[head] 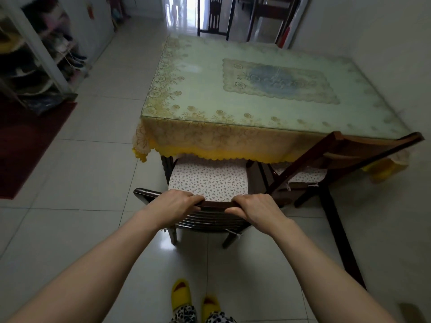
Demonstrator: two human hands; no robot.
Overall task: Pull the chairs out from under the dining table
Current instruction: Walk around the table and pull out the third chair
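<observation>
Dark wooden chair (210,220), floral seat cushion (208,180), both hands' fingers (186,198) curled over its top rail

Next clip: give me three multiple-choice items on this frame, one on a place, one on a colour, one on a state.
1. Where do both hands rest?
A. on the table top
B. on the near chair's top rail
C. on the seat cushion

2. The slippers are:
A. yellow
B. red
C. blue

3. The right-side chair is:
A. upright
B. lying flat
C. tilted against the table

Key: 1 B, the left hand and right hand curl over the near chair. 2 A, the slippers are yellow. 3 C, the right-side chair leans on the table.
</observation>
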